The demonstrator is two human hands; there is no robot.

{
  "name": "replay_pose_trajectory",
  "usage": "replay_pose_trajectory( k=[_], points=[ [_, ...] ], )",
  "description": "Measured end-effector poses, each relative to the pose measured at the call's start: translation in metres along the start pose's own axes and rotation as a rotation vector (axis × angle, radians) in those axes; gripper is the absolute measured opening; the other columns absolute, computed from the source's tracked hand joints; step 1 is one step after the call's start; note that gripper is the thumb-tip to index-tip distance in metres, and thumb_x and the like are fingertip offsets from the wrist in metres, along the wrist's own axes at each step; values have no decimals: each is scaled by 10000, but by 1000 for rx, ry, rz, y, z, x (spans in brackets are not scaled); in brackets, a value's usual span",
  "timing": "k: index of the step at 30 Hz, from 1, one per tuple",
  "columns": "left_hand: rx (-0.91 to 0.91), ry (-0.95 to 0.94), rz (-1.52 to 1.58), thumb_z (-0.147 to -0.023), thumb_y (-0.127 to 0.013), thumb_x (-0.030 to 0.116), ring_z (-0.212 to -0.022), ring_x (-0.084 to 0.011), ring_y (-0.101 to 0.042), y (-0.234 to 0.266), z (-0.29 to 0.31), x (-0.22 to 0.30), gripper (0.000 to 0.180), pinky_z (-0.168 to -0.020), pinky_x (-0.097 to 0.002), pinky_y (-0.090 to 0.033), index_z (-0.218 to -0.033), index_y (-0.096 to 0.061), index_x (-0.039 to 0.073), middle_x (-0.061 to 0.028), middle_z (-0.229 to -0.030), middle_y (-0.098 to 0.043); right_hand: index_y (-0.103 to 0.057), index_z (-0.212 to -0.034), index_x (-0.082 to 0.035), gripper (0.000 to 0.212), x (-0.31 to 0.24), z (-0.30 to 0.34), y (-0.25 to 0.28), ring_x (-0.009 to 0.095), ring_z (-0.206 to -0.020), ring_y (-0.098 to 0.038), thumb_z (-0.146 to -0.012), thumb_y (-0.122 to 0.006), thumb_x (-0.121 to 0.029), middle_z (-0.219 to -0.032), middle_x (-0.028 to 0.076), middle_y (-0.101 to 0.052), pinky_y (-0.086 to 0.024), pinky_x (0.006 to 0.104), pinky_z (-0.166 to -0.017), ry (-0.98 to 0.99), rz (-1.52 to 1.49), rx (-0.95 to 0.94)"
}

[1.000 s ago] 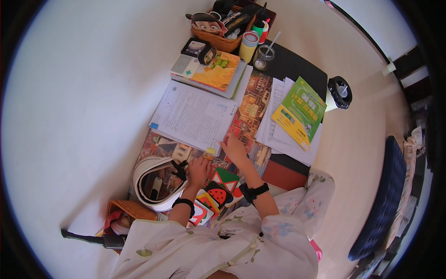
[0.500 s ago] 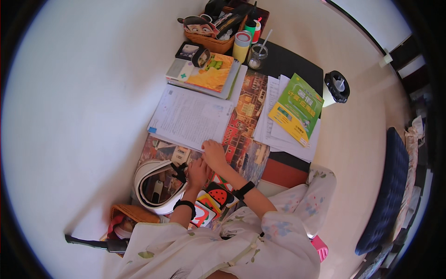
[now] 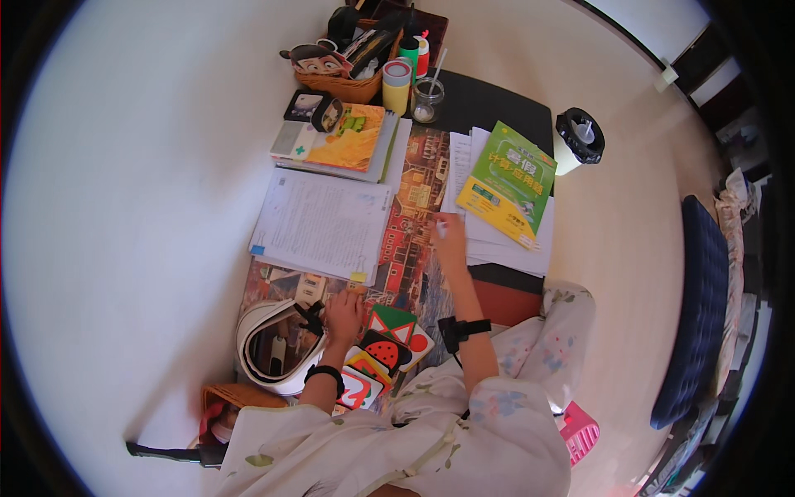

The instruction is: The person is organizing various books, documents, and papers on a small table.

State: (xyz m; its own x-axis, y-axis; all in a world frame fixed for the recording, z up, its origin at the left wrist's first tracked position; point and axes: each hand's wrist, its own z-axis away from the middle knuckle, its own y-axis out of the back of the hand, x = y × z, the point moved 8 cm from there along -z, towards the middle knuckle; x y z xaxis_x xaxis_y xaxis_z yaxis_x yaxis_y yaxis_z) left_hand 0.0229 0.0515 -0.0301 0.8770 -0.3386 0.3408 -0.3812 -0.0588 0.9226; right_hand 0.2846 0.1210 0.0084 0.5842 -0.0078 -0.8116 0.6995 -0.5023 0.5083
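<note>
A stack of printed sheets [image 3: 323, 219] lies on the picture-covered tabletop. A small yellow tab [image 3: 358, 277] shows at its lower right corner, and a blue tab [image 3: 257, 250] at its lower left. My left hand [image 3: 344, 315] rests on the table just below the yellow tab, fingers spread and holding nothing I can see. Farther right, beside the loose papers, my right hand [image 3: 448, 238] is raised with its fingers closed on a small white piece, too small to identify. Colourful picture cards [image 3: 385, 352] lie fanned between my forearms.
A white headband-like ring [image 3: 248, 344] stands left of my left hand. A green and yellow workbook [image 3: 512, 186] lies on papers at right. Behind are books [image 3: 348, 141], a glass jar [image 3: 428, 101], a yellow cup [image 3: 397, 87] and a wicker basket [image 3: 339, 85]. A bin [image 3: 577, 141] stands beyond the table.
My hands have parted. The right one has moved away to the right with the white piece, while the left stays near the sheets. The yellow tab now shows. The whole view has shifted slightly.
</note>
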Motion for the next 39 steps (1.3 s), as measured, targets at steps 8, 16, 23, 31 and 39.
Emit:
replay_pose_trajectory(
  k=[8,16,23,31,39],
  points=[
    [13,-9,24,-784,-493,154,-741,-276,-459,1,1,-1,98,-678,-386,-342,-769,-496,57,-95,-762,-469,-485,-1169,-111,431,58,28,41,347,-1183,-295,-749,-568,-163,-1272,209,-303,-262,511,-924,-105,586,59],
    [17,-4,12,-793,-489,157,-740,-282,-454,3,1,0,112,-682,-391,-345,-762,-488,49,-102,-759,-463,-454,-1196,-89,450,48,31,37,356,-1234,-225,-767,-551,-187,-1326,214,-235,-190,546,-961,-135,552,42],
    [22,-16,-10,-793,-493,152,-747,-287,-452,5,2,0,112,-686,-395,-346,-756,-483,47,-108,-760,-460,-445,-1165,-74,441,43,30,40,319,-1226,-257,-762,-567,-202,-1315,168,-273,-206,518,-967,-174,540,101],
    [-5,2,10,-784,-505,167,-743,-270,-462,3,1,0,104,-687,-388,-348,-766,-497,64,-89,-756,-472,-489,-1082,-56,322,51,29,41,278,-1199,-312,-790,-537,-186,-1273,137,-352,-233,509,-948,-189,642,215],
    [12,-3,-43,-784,-508,182,-745,-253,-475,4,1,-1,105,-687,-377,-354,-772,-505,78,-76,-755,-477,-590,-854,-70,119,35,21,52,255,-972,-488,-802,-513,-144,-978,80,-564,-305,457,-871,-154,622,312]
  ],
)
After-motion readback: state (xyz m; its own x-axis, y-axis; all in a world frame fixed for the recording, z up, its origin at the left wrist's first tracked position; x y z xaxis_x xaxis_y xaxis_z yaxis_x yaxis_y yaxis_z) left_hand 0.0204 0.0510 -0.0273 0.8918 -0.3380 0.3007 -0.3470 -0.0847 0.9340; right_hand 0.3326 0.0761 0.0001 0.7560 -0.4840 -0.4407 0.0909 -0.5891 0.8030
